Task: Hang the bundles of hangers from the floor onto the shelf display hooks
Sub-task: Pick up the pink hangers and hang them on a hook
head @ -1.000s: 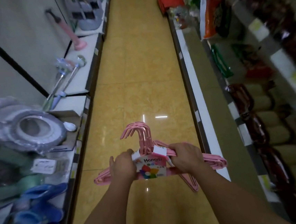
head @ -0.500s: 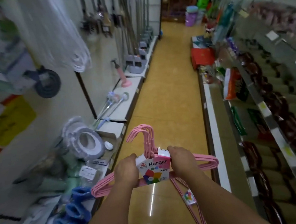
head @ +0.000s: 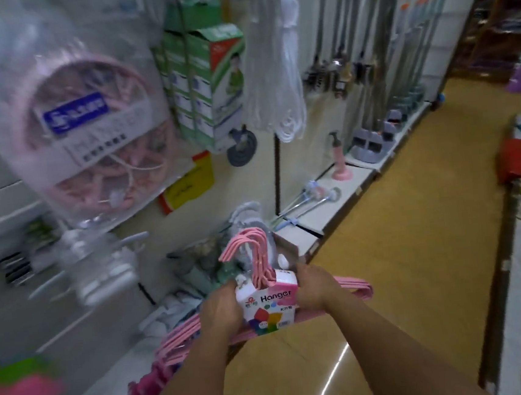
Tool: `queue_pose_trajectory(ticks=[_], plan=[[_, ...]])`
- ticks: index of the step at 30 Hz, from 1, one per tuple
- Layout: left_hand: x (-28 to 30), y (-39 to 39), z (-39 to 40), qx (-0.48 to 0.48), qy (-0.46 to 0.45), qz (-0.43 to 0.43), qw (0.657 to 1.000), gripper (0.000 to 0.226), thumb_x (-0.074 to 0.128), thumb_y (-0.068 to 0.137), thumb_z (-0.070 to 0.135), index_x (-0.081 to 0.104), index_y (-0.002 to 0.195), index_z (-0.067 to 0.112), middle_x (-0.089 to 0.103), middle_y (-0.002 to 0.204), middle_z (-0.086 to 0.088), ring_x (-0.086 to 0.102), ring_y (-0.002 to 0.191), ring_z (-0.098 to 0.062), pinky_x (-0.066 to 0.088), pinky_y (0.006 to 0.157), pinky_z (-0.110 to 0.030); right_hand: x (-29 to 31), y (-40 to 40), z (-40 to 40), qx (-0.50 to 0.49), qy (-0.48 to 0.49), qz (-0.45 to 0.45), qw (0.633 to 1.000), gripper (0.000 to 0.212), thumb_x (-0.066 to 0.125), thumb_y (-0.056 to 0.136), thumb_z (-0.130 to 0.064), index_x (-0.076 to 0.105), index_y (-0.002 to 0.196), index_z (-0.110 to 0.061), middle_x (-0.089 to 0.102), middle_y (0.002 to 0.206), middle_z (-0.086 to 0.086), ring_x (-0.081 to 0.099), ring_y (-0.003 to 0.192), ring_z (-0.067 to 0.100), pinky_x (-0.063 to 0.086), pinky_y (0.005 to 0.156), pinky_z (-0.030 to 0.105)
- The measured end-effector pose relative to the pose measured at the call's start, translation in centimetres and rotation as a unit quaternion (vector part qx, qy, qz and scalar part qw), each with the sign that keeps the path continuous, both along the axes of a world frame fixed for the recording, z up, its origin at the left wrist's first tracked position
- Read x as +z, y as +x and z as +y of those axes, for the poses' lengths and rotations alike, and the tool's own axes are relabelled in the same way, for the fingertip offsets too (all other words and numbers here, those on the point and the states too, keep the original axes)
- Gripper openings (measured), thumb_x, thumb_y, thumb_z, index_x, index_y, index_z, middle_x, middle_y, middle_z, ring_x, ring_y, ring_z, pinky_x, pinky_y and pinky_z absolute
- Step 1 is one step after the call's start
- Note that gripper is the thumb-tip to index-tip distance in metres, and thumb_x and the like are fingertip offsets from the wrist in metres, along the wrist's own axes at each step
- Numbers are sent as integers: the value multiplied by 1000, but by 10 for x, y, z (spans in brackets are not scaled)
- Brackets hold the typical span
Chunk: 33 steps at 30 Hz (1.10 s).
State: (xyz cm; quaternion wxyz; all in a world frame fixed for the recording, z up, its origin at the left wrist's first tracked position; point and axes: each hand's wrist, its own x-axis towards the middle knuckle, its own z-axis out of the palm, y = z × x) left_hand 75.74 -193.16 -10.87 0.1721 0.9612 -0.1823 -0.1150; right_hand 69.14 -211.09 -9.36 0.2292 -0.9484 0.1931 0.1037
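A shop aisle fills my remote feed: the yellow tiled floor (head: 402, 263) runs away to the upper right, and a white wall display (head: 297, 168) of hanging goods stands along the left. Largest on that wall is a clear plastic bag holding a round pink clip hanger (head: 87, 134) with a blue label, blurred by head motion. Beside it to the right hang green and white boxes (head: 209, 75), then a bunch of white hangers (head: 282, 77), then a row of mops and brooms (head: 381, 42) farther down the aisle. A pink plunger (head: 340, 161) stands on the low white base shelf (head: 333, 203), with 2 long-handled brushes (head: 304, 204) lying near it. A yellow sign (head: 188, 185) is fixed low on the wall.

In the lower centre, I see 2 bare forearms reaching out with the bundle of pink hangers (head: 259, 261), held in the air above the floor and near the display, not on any hook. Its hooks point up and left; a white card sleeve (head: 269, 304) printed "Hanger" wraps the necks. The left hand (head: 220, 309) grasps the bundle at the sleeve's left edge, fingers curled round it. The right hand (head: 314, 287) grasps the right side the same way. A darker pink bundle (head: 147, 389) lies low at the left, beside the left forearm.
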Motion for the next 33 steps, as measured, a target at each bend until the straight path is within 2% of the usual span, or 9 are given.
queue_pose_trajectory(ticks=[5,9,14,21,23,26,28,31,33], plan=[[8,-24,56,86,10,-18,996,24,57,87,26,54,110,25,66,110,-2,61,102,-24,48,81,-34,31,19,66,25,281,-44,958,97,72,67,-56,25,145,-24,46,142,4,48,127,28,43,103,43],[7,-51,105,161,1,-14,987,23,53,90,23,51,112,26,66,110,-3,62,92,-21,48,73,-30,46,24,138,106,345,-97,927,68,78,75,-40,39,128,-28,58,113,-6,58,107,16,47,82,22],[15,-86,168,215,33,-35,975,22,60,84,23,52,105,22,67,106,-3,63,96,-25,49,81,-35,55,8,220,94,151,-145,973,25,58,88,-38,59,105,-20,67,98,0,62,87,20,47,72,29],[21,-136,282,322,36,-43,945,12,48,91,16,53,100,23,66,106,-6,61,98,-25,46,74,-33,78,-14,329,292,253,-73,920,17,57,92,-30,61,105,-21,63,93,0,60,89,19,49,77,31],[26,-152,319,340,52,-50,937,22,49,92,19,57,112,21,66,112,-6,60,104,-26,45,82,-32,78,-20,349,387,255,46,885,53,69,85,-33,48,132,-19,59,117,2,56,104,18,45,85,27],[38,-186,384,385,79,-61,917,33,52,89,17,57,121,24,67,113,-5,61,103,-25,44,79,-28,55,-35,384,496,-1,75,865,99,77,75,-37,15,150,-19,35,149,10,40,132,30,35,108,43],[41,-209,421,409,63,-54,909,36,54,85,11,58,118,24,68,109,-6,61,99,-25,43,75,-28,42,-51,414,524,-127,-5,842,86,71,80,-38,19,146,-17,41,143,11,44,126,31,35,104,44],[41,-250,475,455,4,-31,890,26,53,83,6,61,105,17,68,103,-8,61,91,-26,40,66,-28,42,-80,477,544,-127,-102,823,40,52,93,-20,40,130,-11,55,126,11,55,110,29,43,88,36],[40,-275,500,482,-25,-35,875,21,49,85,4,59,100,14,67,99,-9,58,83,-24,36,61,-28,43,-94,513,558,-130,-120,811,37,43,94,-9,44,131,-9,60,122,13,57,109,29,47,88,37]])
